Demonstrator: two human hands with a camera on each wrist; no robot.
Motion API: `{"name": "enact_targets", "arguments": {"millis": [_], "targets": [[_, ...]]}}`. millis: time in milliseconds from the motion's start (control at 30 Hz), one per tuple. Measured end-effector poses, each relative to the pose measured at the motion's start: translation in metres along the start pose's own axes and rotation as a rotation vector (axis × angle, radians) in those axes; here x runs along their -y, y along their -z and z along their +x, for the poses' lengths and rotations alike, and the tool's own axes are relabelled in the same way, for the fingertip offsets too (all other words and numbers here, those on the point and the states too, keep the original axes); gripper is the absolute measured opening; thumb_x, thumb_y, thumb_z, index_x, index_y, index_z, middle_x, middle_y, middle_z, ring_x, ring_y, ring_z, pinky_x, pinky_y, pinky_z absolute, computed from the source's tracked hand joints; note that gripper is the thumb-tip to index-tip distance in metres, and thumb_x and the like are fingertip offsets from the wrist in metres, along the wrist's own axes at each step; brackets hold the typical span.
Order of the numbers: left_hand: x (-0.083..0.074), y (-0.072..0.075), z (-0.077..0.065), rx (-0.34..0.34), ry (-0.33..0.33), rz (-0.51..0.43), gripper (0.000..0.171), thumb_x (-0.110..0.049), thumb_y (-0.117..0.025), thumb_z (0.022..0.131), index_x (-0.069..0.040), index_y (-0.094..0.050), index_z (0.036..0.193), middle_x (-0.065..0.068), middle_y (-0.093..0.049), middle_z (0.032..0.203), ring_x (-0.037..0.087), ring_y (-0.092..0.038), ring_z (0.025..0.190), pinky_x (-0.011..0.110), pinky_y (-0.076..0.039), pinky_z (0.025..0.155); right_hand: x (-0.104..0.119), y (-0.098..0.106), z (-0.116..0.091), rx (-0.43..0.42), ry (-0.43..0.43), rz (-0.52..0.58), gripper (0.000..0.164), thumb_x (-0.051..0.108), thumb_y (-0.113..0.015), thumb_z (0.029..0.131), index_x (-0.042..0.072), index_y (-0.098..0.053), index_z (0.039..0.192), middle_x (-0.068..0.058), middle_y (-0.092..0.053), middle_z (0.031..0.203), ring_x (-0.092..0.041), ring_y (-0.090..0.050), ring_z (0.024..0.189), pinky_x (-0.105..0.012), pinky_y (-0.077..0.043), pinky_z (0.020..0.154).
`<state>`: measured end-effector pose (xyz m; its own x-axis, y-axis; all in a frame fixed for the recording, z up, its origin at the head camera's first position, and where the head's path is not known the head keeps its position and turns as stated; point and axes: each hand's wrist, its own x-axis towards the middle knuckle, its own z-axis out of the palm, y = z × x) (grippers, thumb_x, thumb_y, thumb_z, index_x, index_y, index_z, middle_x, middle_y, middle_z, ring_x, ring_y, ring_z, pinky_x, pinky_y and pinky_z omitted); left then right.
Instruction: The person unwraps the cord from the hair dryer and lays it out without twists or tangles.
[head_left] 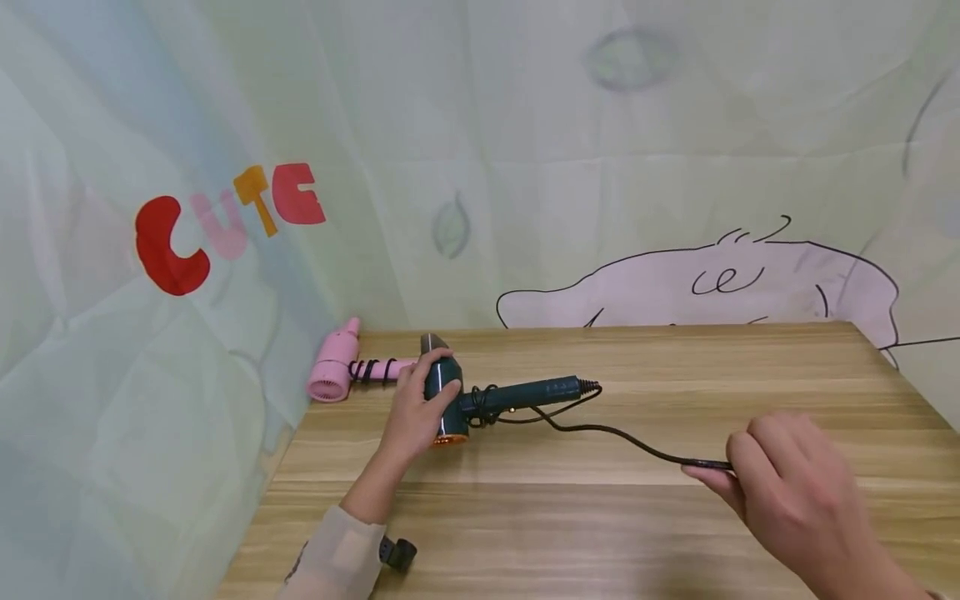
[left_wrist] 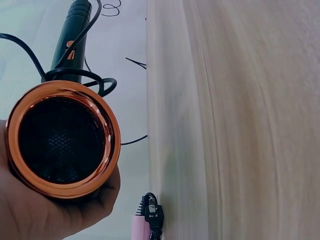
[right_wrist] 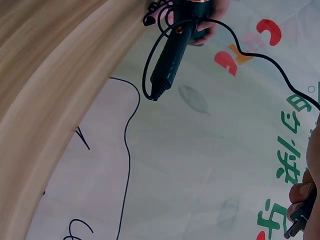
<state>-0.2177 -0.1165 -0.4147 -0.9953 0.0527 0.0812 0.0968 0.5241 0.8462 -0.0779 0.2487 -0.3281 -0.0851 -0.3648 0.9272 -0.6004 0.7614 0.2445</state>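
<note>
A glossy dark green hair dryer (head_left: 528,397) with a grey nozzle (head_left: 433,342) and a copper-coloured ring (left_wrist: 65,90) at its intake end is lying sideways in the left hand (head_left: 417,402), which is gripping its barrel over the wood-grain tabletop (head_left: 570,517). The right hand (head_left: 795,492) is holding the thin black cord (head_left: 600,428) and its plug (right_wrist: 302,216); part of the cord is looping round the handle. A pink hair dryer (head_left: 333,362) is sitting at the far-left corner, just beyond the left hand. The far edge is meeting pale green printed sheeting (head_left: 450,108); wood surface is stretching nearer and rightward.
</note>
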Motion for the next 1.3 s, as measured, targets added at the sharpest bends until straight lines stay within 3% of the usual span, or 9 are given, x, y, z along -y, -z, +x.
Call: {"name": "enact_targets", "arguments": {"millis": [200, 467, 800, 1033, 1300], "targets": [[0.003, 0.001, 0.003, -0.022, 0.006, -0.007, 0.045, -0.039, -0.061, 0.1, -0.044, -0.046, 0.142, 0.017, -0.033, 0.15, 0.045, -0.051, 0.121, 0.059, -0.053, 0.09, -0.002, 0.002, -0.017, 0.149, -0.011, 0.053, 0.057, 0.045, -0.047, 0.106, 0.008, -0.037, 0.064, -0.001, -0.031, 0.065, -0.014, -0.023, 0.057, -0.024, -0.019, 0.052], [0.005, 0.002, 0.005, -0.034, -0.002, -0.007, 0.046, -0.04, -0.06, 0.1, -0.043, -0.046, 0.143, 0.017, -0.034, 0.149, 0.045, -0.052, 0.121, 0.058, -0.054, 0.09, -0.005, -0.006, -0.046, 0.355, -0.028, 0.015, 0.058, 0.049, -0.039, 0.107, 0.01, -0.036, 0.066, 0.001, -0.028, 0.066, -0.014, -0.024, 0.057, -0.026, -0.023, 0.052], [0.004, 0.002, 0.003, -0.04, -0.009, -0.005, 0.045, -0.039, -0.06, 0.1, -0.044, -0.046, 0.143, 0.016, -0.034, 0.149, 0.044, -0.051, 0.122, 0.059, -0.053, 0.091, -0.007, -0.02, -0.077, 0.514, -0.053, -0.088, 0.059, 0.052, -0.033, 0.107, 0.008, -0.038, 0.069, -0.001, -0.03, 0.066, -0.021, -0.036, 0.058, -0.032, -0.033, 0.055], [0.003, 0.002, 0.002, -0.04, -0.015, -0.013, 0.045, -0.038, -0.061, 0.1, -0.043, -0.047, 0.143, 0.017, -0.035, 0.148, 0.044, -0.052, 0.121, 0.059, -0.053, 0.091, -0.014, -0.031, -0.098, 0.585, -0.061, -0.14, 0.059, 0.054, -0.029, 0.106, 0.006, -0.037, 0.071, -0.002, -0.029, 0.067, -0.022, -0.033, 0.057, -0.032, -0.028, 0.054], [0.001, 0.002, 0.001, -0.034, -0.019, -0.026, 0.045, -0.036, -0.061, 0.1, -0.042, -0.047, 0.143, 0.017, -0.035, 0.148, 0.045, -0.052, 0.12, 0.058, -0.053, 0.091, -0.025, -0.039, -0.121, 0.691, -0.111, -0.161, 0.065, 0.056, -0.014, 0.107, 0.007, -0.038, 0.072, -0.001, -0.028, 0.065, -0.021, -0.032, 0.053, -0.031, -0.026, 0.049]]}}
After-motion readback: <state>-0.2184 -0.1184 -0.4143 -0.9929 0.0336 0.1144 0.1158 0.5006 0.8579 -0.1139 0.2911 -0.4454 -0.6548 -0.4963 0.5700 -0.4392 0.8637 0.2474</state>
